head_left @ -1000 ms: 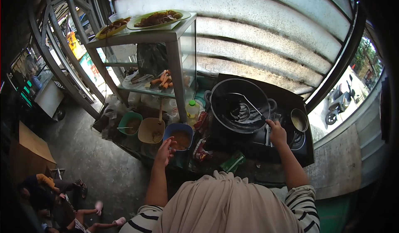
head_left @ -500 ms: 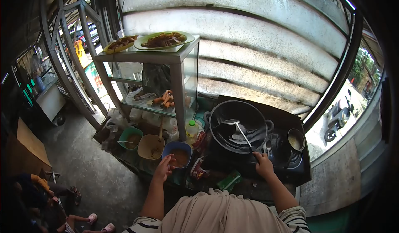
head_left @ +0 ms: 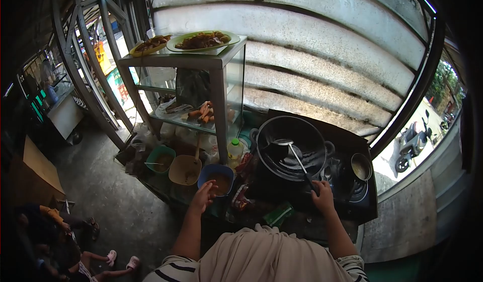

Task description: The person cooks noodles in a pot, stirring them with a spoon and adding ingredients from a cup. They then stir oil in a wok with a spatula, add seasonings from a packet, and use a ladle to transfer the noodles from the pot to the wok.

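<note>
Right hand grips black-handled metal utensil; loosely open left hand could bump and spill the squarish blue bowl

A black wok, a blue bowl, a beige bowl and a green bowl show; the sleeves are striped black on off-white.

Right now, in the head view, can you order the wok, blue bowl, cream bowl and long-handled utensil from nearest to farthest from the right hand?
1. Long-handled utensil: in the right hand.
2. Wok: ahead, slightly left.
3. Blue bowl: farther left.
4. Cream bowl: left of the blue one.
</note>
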`<state>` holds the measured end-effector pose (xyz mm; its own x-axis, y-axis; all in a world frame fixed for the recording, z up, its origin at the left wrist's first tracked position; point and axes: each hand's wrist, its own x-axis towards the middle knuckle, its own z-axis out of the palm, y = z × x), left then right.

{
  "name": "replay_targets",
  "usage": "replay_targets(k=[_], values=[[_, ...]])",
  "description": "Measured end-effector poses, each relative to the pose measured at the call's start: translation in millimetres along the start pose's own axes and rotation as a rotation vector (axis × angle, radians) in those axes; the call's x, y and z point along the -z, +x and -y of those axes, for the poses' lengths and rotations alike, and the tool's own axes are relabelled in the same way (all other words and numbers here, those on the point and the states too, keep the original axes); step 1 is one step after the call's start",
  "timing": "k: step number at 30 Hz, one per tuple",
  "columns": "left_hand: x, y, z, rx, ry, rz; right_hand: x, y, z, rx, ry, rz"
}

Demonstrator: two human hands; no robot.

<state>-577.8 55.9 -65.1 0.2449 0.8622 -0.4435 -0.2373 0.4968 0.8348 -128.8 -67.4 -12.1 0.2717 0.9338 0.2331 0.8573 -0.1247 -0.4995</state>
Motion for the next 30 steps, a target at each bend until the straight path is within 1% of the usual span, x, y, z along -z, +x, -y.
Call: replay_targets(k=[3,5,9,11,12,14,16,18,20,21,22,23,24,26,28,29,30], values=[[0,-2,1,0.004,0.005,-0.009,1,2,-8,-0.026,0.041,-0.051],[-1,-3,1,0.001,0.007,-0.014,3,3,-12,0.017,0.058,-0.129],[-4,-6,2,-0.014,-0.014,-0.027,11,1,-7,0.029,0.094,-0.204],[-4,-6,3,-0.025,-0.025,-0.031,15,0,-3,0.044,0.163,-0.281],[-5,-6,2,-0.032,-0.043,-0.053,18,0,-1,0.040,0.164,-0.282],[-6,-6,5,-0.026,-0.045,-0.067,23,-7,-1,0.019,0.195,-0.350],[-6,-1,11,-0.126,-0.100,-0.103,15,-17,-18,-0.009,0.239,-0.370],[-10,5,17,-0.151,-0.045,-0.089,21,-11,-24,-0.005,0.283,-0.430],[-23,8,17,-0.153,0.011,-0.087,30,-25,-14,-0.133,0.427,-0.509],[-34,7,13,-0.142,0.030,-0.070,32,-29,-25,-0.102,0.377,-0.508],[-45,3,14,-0.122,0.047,-0.059,36,-34,-33,-0.125,0.370,-0.508],[-54,-1,16,-0.099,0.058,-0.053,40,-37,-41,-0.148,0.326,-0.569],[-65,0,13,-0.114,0.052,-0.006,42,-39,-51,-0.161,0.284,-0.633],[-85,4,16,-0.136,0.046,0.049,42,-48,-84,-0.213,0.282,-0.678],[-108,6,23,-0.112,0.063,0.121,48,-55,-103,-0.334,0.326,-0.812],[-122,7,30,-0.062,0.017,0.151,49,-61,-112,-0.375,0.323,-0.825],[-138,6,35,-0.059,0.017,0.157,51,-65,-122,-0.378,0.318,-0.829]])
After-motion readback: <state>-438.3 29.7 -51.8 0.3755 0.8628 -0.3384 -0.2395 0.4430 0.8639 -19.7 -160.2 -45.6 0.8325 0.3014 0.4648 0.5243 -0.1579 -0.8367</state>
